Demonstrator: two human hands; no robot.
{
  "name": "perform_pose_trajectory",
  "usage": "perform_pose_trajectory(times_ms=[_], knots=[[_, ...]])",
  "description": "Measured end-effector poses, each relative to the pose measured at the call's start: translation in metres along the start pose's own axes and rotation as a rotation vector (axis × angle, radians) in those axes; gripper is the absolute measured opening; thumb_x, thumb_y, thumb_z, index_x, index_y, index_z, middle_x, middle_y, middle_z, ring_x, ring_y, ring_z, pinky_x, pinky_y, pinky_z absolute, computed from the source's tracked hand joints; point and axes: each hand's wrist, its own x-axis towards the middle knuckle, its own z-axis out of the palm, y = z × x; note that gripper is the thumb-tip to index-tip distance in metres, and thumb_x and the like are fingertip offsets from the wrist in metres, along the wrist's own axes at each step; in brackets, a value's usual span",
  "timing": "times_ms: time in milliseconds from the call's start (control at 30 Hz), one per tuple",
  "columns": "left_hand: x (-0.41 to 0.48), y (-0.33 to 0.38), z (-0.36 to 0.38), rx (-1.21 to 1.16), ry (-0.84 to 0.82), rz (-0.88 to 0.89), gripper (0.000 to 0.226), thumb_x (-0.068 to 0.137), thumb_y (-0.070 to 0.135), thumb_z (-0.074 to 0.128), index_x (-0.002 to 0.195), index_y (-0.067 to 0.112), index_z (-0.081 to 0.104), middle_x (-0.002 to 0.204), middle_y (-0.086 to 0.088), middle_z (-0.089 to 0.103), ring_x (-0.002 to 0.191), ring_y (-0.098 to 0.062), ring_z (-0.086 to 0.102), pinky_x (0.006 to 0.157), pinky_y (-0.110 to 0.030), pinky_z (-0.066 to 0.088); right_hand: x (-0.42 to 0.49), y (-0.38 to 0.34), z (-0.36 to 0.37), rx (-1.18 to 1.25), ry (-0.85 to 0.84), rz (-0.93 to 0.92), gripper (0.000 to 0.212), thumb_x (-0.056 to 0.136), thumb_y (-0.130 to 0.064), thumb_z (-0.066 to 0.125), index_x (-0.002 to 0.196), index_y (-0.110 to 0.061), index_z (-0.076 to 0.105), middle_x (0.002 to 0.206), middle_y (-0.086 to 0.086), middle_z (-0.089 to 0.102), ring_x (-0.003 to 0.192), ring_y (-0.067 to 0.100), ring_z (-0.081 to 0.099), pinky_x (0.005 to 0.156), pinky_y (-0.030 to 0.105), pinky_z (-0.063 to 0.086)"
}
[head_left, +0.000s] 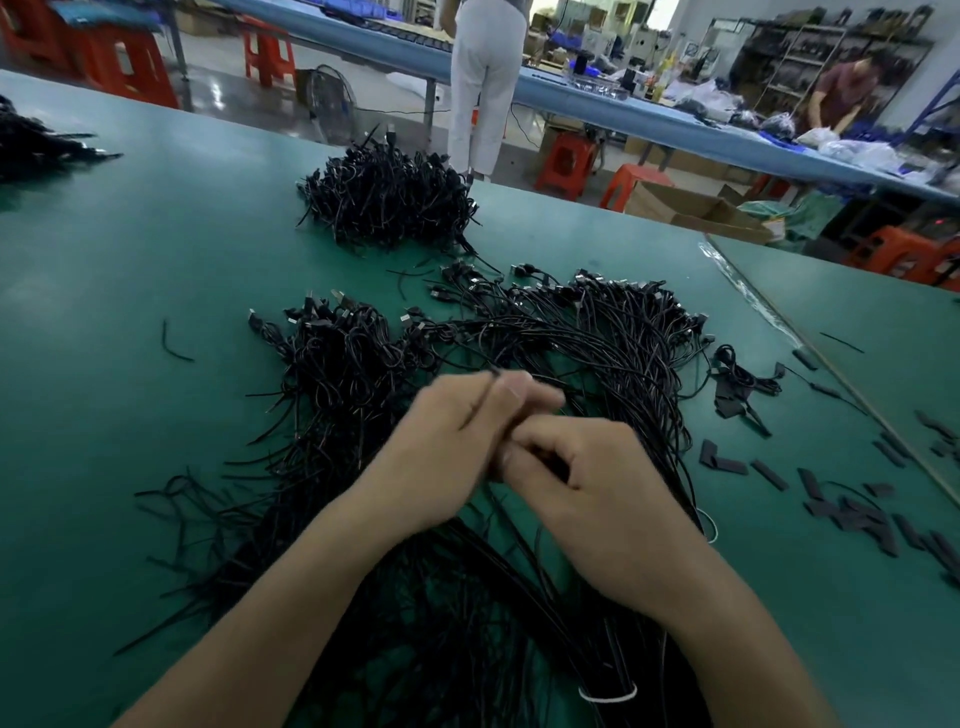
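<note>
My left hand (441, 441) and my right hand (587, 483) meet above a spread of loose black USB cables (597, 353) on the green table (130, 249). The left hand pinches a thin black tie strip (480, 397) that sticks up past its fingers. Curled fingers of the right hand grip a black cable close to the left fingertips; motion blur hides the exact hold. A mass of black ties and cables (322, 395) lies to the left of my hands. Under my forearms runs a long cable bundle bound by a white band (608, 695).
A heap of coiled, tied cables (389, 197) sits farther back. Short black sleeve pieces (852, 509) scatter at the right, beside a table seam (831, 364). Another cable pile (36, 145) is at far left. Two people, orange stools and cardboard boxes stand beyond the table.
</note>
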Motion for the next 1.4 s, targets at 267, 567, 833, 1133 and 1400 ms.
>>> perform_pose_trajectory(times_ms=[267, 567, 833, 1133, 1400], knots=[[-0.005, 0.01, -0.007, -0.137, -0.389, -0.333, 0.063, 0.104, 0.047, 0.033, 0.059, 0.017, 0.064, 0.041, 0.004, 0.043, 0.033, -0.007, 0.033, 0.037, -0.014, 0.029, 0.005, 0.002, -0.022, 0.289, 0.064, -0.076, 0.013, 0.08, -0.016, 0.081, 0.075, -0.01, 0.07, 0.063, 0.007, 0.071, 0.061, 0.023, 0.072, 0.067, 0.037, 0.059], [-0.003, 0.014, -0.023, -0.834, -0.43, -0.285, 0.053, 0.098, 0.043, 0.042, 0.059, 0.016, 0.063, 0.046, 0.009, 0.039, 0.035, -0.003, 0.038, 0.037, -0.014, 0.031, 0.007, 0.014, -0.006, 0.42, 0.247, 0.185, 0.023, 0.083, -0.048, 0.061, 0.075, -0.03, 0.072, 0.049, -0.012, 0.042, 0.041, 0.002, 0.032, 0.039, 0.014, 0.027], [0.001, 0.01, -0.008, -0.973, -0.08, -0.035, 0.047, 0.096, 0.035, 0.045, 0.119, 0.002, 0.069, 0.118, -0.017, 0.071, 0.11, -0.027, 0.07, 0.087, -0.03, 0.058, -0.002, -0.001, -0.003, 0.045, 0.002, 0.134, 0.041, 0.102, -0.027, 0.05, 0.06, -0.024, 0.048, 0.046, -0.013, 0.035, 0.044, 0.004, 0.026, 0.042, 0.021, 0.023], [-0.008, 0.014, 0.006, -0.035, 0.094, -0.013, 0.044, 0.1, 0.039, 0.047, 0.076, 0.011, 0.07, 0.067, 0.008, 0.067, 0.06, -0.007, 0.062, 0.056, -0.028, 0.05, 0.003, -0.012, -0.015, 0.02, 0.118, -0.015, 0.032, 0.097, -0.033, 0.061, 0.07, -0.017, 0.064, 0.063, -0.016, 0.063, 0.054, 0.008, 0.06, 0.049, 0.03, 0.048], [-0.014, 0.036, -0.011, -0.644, -0.331, -0.396, 0.051, 0.093, 0.045, 0.047, 0.054, 0.016, 0.063, 0.039, 0.006, 0.04, 0.03, -0.007, 0.044, 0.032, -0.014, 0.034, 0.009, -0.002, -0.025, 0.216, 0.241, -0.021, 0.032, 0.088, -0.048, 0.065, 0.075, -0.019, 0.068, 0.055, -0.004, 0.053, 0.049, 0.011, 0.042, 0.045, 0.025, 0.036]])
